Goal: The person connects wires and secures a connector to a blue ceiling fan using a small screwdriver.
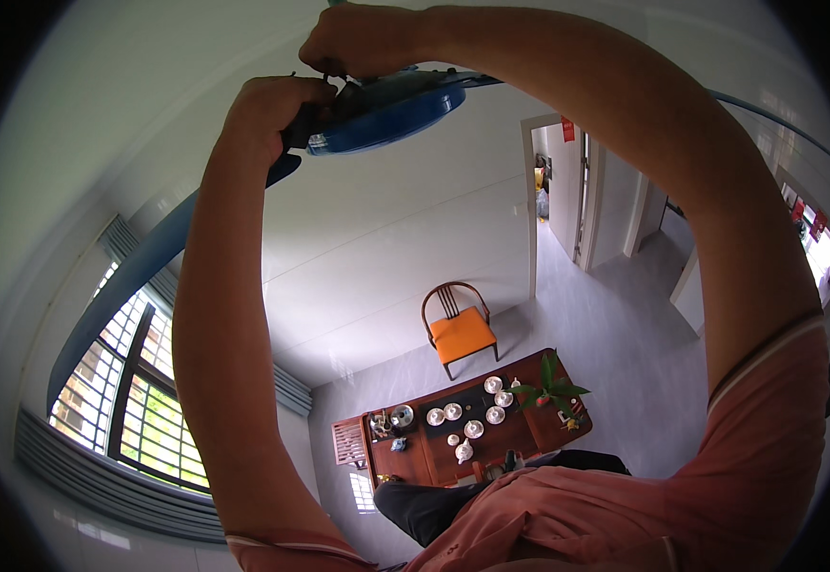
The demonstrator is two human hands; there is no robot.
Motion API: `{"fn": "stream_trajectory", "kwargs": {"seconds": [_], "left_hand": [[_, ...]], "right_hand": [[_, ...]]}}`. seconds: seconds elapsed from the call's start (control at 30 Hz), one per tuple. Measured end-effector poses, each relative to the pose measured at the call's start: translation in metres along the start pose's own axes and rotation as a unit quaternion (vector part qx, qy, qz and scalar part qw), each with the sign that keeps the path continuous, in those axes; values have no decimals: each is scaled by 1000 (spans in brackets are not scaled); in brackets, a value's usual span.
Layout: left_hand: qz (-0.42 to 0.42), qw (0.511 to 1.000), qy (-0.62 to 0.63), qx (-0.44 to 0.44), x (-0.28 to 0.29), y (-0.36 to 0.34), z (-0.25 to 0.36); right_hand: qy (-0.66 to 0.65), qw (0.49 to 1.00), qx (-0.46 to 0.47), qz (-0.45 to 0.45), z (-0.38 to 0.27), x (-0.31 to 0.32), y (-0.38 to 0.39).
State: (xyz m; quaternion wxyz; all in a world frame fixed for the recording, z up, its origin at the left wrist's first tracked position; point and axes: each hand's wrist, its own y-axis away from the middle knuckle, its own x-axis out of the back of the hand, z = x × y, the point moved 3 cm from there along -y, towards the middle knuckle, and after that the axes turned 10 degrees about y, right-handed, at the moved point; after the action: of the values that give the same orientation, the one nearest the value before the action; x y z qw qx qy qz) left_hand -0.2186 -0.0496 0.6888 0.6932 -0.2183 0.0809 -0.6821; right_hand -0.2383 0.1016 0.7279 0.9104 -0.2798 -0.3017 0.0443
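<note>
Both my arms are raised to a blue ceiling fan at the top of the view. My left hand is closed at the left side of its round housing, by a dark part. Just above and to the right, my right hand is closed, fingers curled down over the top of the fan. What either hand holds is hidden by the fingers and shadow. One long blue fan blade sweeps down to the left, behind my left forearm.
Far below stands a wooden tea table with several white cups, a teapot and a potted plant. An orange-seated chair is beside it. A barred window is at left, an open doorway at right.
</note>
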Motion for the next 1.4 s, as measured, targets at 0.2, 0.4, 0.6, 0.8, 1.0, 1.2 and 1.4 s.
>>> {"fn": "stream_trajectory", "kwargs": {"seconds": [0.2, 0.4, 0.6, 0.8, 1.0, 1.2, 1.4], "left_hand": [[-18, 1000, 9, -9, -6, -1, 1], [-9, 1000, 10, -4, -1, -5, -3], [-40, 991, 127, -9, -1, -15, -7], [12, 997, 69, 33, -2, -14, -4], [63, 994, 91, 12, 3, -11, -4], [106, 982, -120, -99, -6, 0, -2], [138, 914, -294, -244, -17, 18, 6]], "right_hand": [[43, 999, -1, -29, 0, -2, 2], [48, 998, -26, -31, -6, 1, 10], [42, 999, -21, -16, -7, -2, 14], [79, 997, -6, -10, -9, -3, 15], [66, 998, 5, -22, -5, -1, 3], [54, 997, 9, -53, 6, -6, -12], [19, 992, -15, -122, 15, -1, -28]]}}
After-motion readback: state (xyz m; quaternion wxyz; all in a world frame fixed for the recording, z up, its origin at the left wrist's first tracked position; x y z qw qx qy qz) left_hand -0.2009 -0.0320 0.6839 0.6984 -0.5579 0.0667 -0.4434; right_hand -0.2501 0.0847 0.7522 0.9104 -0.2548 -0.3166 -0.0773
